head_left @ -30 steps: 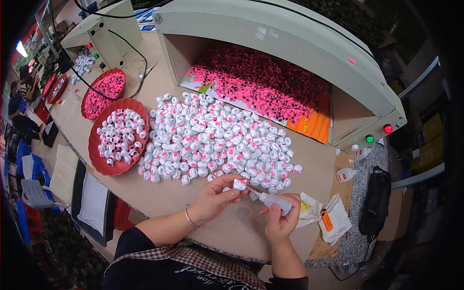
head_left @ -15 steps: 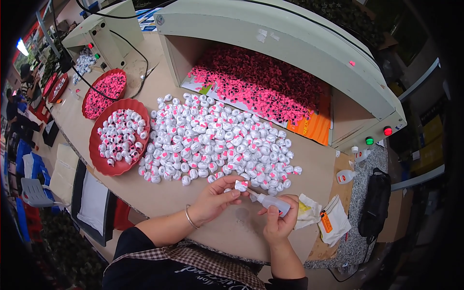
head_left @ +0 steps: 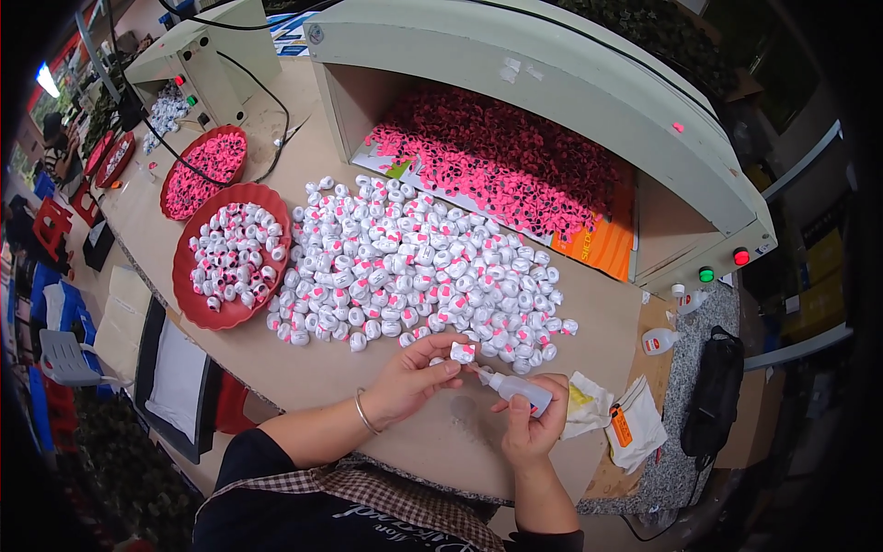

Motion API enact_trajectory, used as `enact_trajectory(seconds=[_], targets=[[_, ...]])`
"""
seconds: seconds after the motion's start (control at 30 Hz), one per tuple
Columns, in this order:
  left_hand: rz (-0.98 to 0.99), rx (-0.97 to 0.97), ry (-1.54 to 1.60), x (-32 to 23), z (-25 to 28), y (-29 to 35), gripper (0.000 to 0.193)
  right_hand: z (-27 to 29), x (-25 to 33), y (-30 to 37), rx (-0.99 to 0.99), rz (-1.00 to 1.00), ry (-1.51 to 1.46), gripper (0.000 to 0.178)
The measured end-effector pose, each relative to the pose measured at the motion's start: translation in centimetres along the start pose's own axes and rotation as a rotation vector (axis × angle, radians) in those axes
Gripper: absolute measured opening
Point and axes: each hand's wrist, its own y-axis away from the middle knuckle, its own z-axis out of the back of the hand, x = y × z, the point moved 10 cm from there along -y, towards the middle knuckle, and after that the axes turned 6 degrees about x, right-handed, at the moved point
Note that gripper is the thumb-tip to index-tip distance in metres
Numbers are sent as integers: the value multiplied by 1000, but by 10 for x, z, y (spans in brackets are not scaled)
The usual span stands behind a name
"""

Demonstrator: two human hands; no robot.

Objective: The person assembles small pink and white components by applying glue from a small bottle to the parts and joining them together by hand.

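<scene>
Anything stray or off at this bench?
A small pink piece on the outside of the pale cabinet, apart from the pink pile, looks stray. A darker smudge marks the tabletop between left hand and right hand; can't tell if it's spilled.

White lettering [head_left: 397, 526] crosses the dark shirt [head_left: 294, 520] by the tabletop's [head_left: 303, 382] near edge. Printed letters [head_left: 586, 247] mark the orange sheet [head_left: 616, 241]; a red label [head_left: 654, 343] marks a bottle [head_left: 664, 338] near the right edge.

Flat tan table [head_left: 598, 317] beneath the left hand [head_left: 411, 379]; slotted grey plastic chair [head_left: 70, 359] and, farther off, bright white lamp [head_left: 47, 80] to its left; speckled grey stone surface [head_left: 664, 492] right of the right hand [head_left: 533, 419].
</scene>
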Motion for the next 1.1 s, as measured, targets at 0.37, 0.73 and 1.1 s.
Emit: enact_trajectory(seconds=[0.37, 0.73, 1.1], targets=[[-72, -50, -118, -8, 3, 1, 33, 8, 5, 0, -48, 41, 126, 23], [-92, -16, -233, -14, -7, 2, 33, 5, 4, 0, -52, 19, -10, 26], [-118, -15, -276, -12, -4, 2, 35, -6, 5, -2, 23, -12, 32, 25]])
